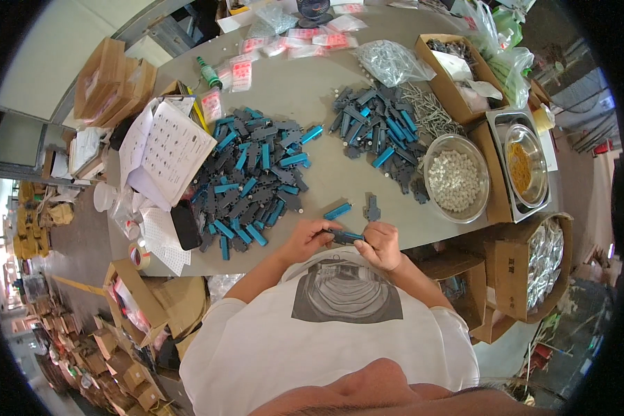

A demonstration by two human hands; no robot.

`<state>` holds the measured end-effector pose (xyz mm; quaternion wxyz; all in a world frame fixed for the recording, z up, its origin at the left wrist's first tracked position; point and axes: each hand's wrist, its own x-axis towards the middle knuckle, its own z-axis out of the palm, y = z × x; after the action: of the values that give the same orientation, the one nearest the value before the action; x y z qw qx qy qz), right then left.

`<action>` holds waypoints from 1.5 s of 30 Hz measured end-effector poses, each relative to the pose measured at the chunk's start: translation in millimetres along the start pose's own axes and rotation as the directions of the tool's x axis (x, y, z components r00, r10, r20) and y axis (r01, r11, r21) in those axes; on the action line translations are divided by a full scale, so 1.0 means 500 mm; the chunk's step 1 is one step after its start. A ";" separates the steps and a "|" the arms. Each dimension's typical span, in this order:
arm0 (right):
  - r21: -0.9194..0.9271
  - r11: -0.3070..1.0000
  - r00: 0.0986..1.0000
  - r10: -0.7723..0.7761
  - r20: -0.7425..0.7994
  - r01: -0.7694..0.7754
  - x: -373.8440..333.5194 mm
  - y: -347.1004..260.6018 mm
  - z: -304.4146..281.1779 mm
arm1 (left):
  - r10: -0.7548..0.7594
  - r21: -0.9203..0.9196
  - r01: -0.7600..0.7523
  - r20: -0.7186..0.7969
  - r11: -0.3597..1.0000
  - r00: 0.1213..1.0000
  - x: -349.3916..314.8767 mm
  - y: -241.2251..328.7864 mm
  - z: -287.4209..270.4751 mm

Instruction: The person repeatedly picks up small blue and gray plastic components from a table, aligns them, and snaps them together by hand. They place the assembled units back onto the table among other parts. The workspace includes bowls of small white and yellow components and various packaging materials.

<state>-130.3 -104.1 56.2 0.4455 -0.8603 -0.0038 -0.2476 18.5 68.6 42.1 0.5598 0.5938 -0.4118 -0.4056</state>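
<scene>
Close to my body at the table's front edge, my left hand (pixel 309 239) and my right hand (pixel 383 247) grip the two ends of one dark grey and blue plastic part (pixel 342 237). My fingers cover its ends. Just beyond it lie a loose blue and grey part (pixel 338 211) and a dark grey piece (pixel 372 208). A large heap of similar grey and blue parts (pixel 253 173) spreads to the left. Another, smaller heap of these parts (pixel 378 125) sits at the far right.
A metal bowl of small white pieces (pixel 457 177) stands at right, beside long screws (pixel 430 111) and a bowl of yellow pieces (pixel 523 163). Paper sheets (pixel 170 149) and a black phone (pixel 185 225) lie at left. Red-labelled bags (pixel 305 43) and a green bottle (pixel 208 73) are farther back.
</scene>
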 end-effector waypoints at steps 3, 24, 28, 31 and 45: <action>0.059 0.992 0.987 0.099 0.127 -0.107 -0.005 0.012 -0.003 | -0.139 -0.122 0.136 -0.013 0.983 0.990 0.000 0.001 -0.002; -0.072 0.606 0.605 0.795 0.048 -0.792 -0.078 0.255 0.063 | -0.037 0.861 0.057 -0.045 0.506 0.998 0.099 -0.254 0.047; 0.551 0.361 0.490 0.865 0.103 -0.753 -0.056 0.183 0.041 | -0.154 0.587 0.193 -0.116 0.786 0.981 0.101 -0.252 0.032; 0.810 0.142 0.478 0.858 0.186 -0.569 -0.043 0.162 0.048 | -0.454 -0.056 0.458 0.066 0.887 0.888 0.112 -0.213 0.016; 0.754 0.137 0.453 0.862 0.229 -0.643 -0.041 0.146 0.089 | -0.362 -0.604 0.289 0.000 0.743 0.932 0.089 -0.171 0.078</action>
<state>-113.1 -109.3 -29.9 0.8165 -0.4221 0.3877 -0.0693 -0.5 16.6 -45.8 0.6608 0.4738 -0.1201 -0.5696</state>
